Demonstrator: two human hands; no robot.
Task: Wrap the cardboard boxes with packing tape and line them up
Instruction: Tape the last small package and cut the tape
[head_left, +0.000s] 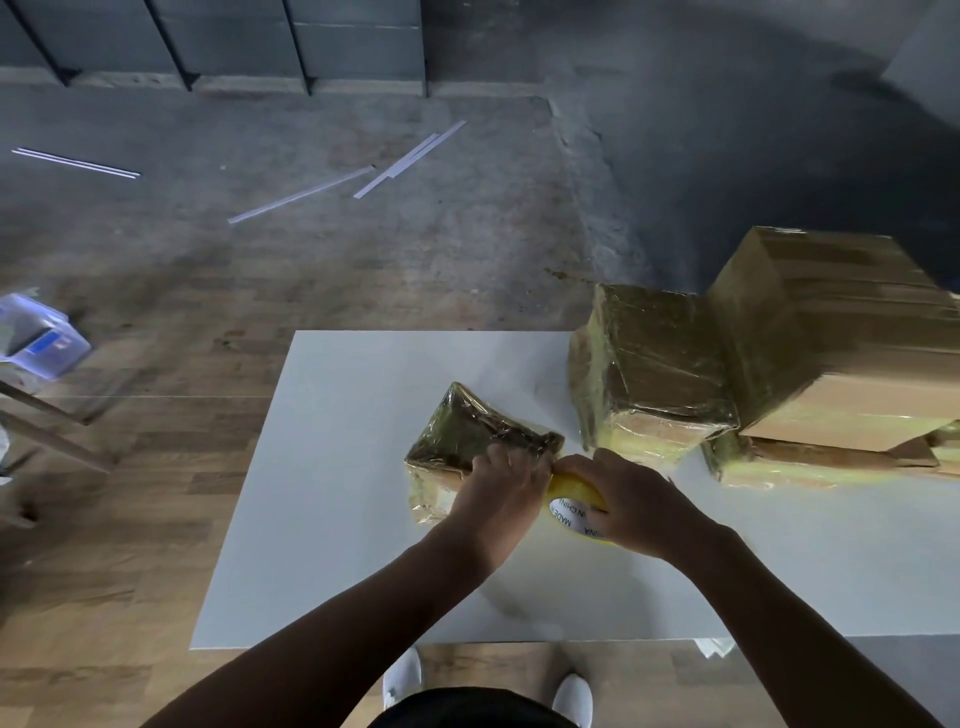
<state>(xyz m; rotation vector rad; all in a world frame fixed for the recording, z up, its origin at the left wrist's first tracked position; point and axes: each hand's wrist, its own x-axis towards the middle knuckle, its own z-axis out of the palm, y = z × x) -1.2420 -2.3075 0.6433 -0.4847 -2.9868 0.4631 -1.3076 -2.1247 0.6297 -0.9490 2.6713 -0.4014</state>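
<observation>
A small cardboard box (467, 431), wrapped in glossy tape, lies tilted on the white table (332, 519). My left hand (501, 488) grips its near right side, fingers curled over the top edge. Beside it my right hand (634, 499) holds a yellow roll of packing tape (569, 501) with a white printed core, right against the box's corner. A taped medium box (654, 364) stands to the right. Further right, a large box (841, 332) sits on a flat taped box (779, 467).
The table stands on a wooden floor that gives way to grey concrete further off. White strips (405, 161) lie scattered on the concrete. A clear plastic container (41, 338) sits at the left edge by a wooden frame. My white shoes (402, 675) show below the table's near edge.
</observation>
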